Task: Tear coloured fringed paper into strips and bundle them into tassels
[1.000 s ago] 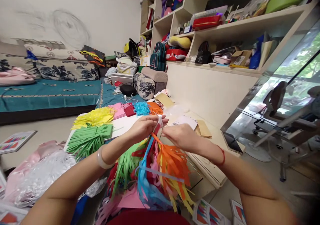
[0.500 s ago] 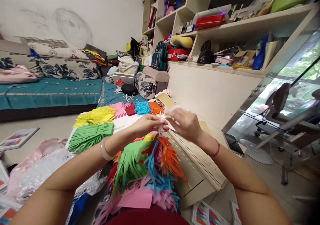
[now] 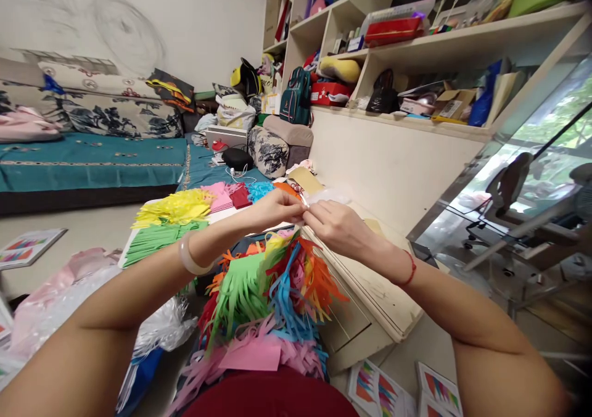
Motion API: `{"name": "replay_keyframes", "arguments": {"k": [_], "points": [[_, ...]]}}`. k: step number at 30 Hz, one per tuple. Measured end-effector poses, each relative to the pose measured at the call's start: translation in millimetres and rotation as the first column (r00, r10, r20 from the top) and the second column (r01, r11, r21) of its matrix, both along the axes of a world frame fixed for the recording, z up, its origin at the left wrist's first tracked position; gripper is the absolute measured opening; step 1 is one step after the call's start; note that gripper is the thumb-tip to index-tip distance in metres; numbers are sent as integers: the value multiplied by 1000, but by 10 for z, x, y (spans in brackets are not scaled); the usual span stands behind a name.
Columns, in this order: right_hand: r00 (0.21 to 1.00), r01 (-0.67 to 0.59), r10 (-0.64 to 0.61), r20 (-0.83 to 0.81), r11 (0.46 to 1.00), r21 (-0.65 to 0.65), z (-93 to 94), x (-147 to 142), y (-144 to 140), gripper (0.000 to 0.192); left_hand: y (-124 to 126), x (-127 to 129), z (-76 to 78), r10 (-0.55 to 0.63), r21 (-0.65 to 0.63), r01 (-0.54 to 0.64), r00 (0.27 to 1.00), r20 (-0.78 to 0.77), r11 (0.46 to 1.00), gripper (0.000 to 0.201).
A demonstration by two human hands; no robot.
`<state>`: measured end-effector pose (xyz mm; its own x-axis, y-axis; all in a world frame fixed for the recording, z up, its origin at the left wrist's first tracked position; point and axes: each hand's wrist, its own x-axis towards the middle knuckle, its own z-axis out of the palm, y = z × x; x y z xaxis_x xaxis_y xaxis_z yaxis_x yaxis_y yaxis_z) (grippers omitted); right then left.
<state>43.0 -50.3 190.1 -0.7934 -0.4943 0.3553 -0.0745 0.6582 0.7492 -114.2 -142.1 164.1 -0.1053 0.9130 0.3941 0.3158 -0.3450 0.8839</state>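
My left hand point(image 3: 276, 212) and my right hand point(image 3: 332, 224) meet fingertip to fingertip above my lap, both closed in a pinch. A small white strip point(image 3: 304, 200) sticks up between them; most of it is hidden by the fingers. Just under the hands hangs or lies a bunch of fringed paper tassels, with orange fringe point(image 3: 319, 281), blue fringe point(image 3: 287, 290) and green fringe point(image 3: 243, 284). Whether the strip joins the bunch cannot be made out. A pink fringed paper sheet point(image 3: 252, 355) lies on my lap.
Ahead, stacks of yellow fringe point(image 3: 173, 208), green fringe point(image 3: 161, 241) and pink paper point(image 3: 216, 196) lie on a white board. Clear plastic bags point(image 3: 87, 306) are at the left. A cream panel point(image 3: 365, 287) stands at the right, with printed packs point(image 3: 379, 389) on the floor.
My right hand has come down and in, its fingers now closing beside my left fingertips. The white strip is more covered than before. The view has shifted slightly.
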Motion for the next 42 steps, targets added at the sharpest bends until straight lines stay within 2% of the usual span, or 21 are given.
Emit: {"name": "replay_keyframes", "arguments": {"k": [3,5,8,11,12,13,14,15,16,17,18,19,20,22,23,25,29,32,35,39,42], "points": [[997,2,-2,-75,1000,0,67,-58,-46,32,-86,14,80,258,210,-216,946,-198,953,35],[993,-19,20,-116,1000,13,119,-119,-89,31,-138,40,93,436,367,-344,876,-208,864,35],[985,-84,90,-150,995,45,211,-189,-151,29,-252,54,56,615,570,-461,782,-101,680,28],[981,-83,89,-172,996,41,314,-199,-127,31,-422,-50,7,768,739,-539,639,46,404,26],[979,-73,74,-191,997,14,347,-194,-91,32,-473,-114,1,802,749,-570,590,89,337,28],[975,-73,66,-210,997,-29,379,-187,-46,31,-510,-186,1,818,730,-599,568,97,329,28],[972,-95,73,-225,992,-84,407,-182,4,28,-527,-260,7,803,686,-607,593,55,402,26],[966,-137,100,-236,980,-146,431,-180,51,26,-523,-329,19,742,614,-575,670,-27,542,24],[959,-195,143,-243,959,-205,450,-182,93,23,-497,-386,34,613,509,-478,779,-133,716,25],[948,-259,195,-251,932,-255,463,-189,127,20,-451,-428,50,420,379,-320,880,-221,868,30],[934,-319,246,-261,902,-291,470,-198,152,18,-393,-451,67,193,241,-128,944,-266,962,35],[918,-367,288,-272,876,-312,470,-208,170,16,-326,-455,82,-30,113,62,964,-265,992,39],[904,-403,319,-284,858,-319,464,-216,184,14,-258,-440,94,-214,14,223,951,-223,975,42],[885,-445,364,-290,845,-297,437,-217,210,11,-143,-371,108,-444,-98,434,889,-115,895,46],[880,-454,378,-288,849,-272,419,-206,223,10,-103,-325,109,-498,-117,488,863,-81,865,46],[877,-453,392,-279,868,-205,383,-156,245,11,-68,-232,103,-530,-120,520,846,-64,845,41],[896,-384,357,-265,921,-58,336,41,225,15,-137,-110,93,-444,-82,440,895,-40,894,40],[914,-312,295,-280,950,-19,303,187,158,17,-226,-78,103,-354,-73,352,935,-23,933,41],[917,-282,257,-306,959,-40,251,258,105,18,-295,-60,134,-330,-133,310,928,-173,941,27],[906,-278,247,-344,960,-43,168,266,97,14,-378,-32,222,-248,-123,216,809,-534,969,30],[919,-240,218,-328,970,-30,102,266,105,13,-460,-31,306,6,12,6,613,-790,1000,34]]}}
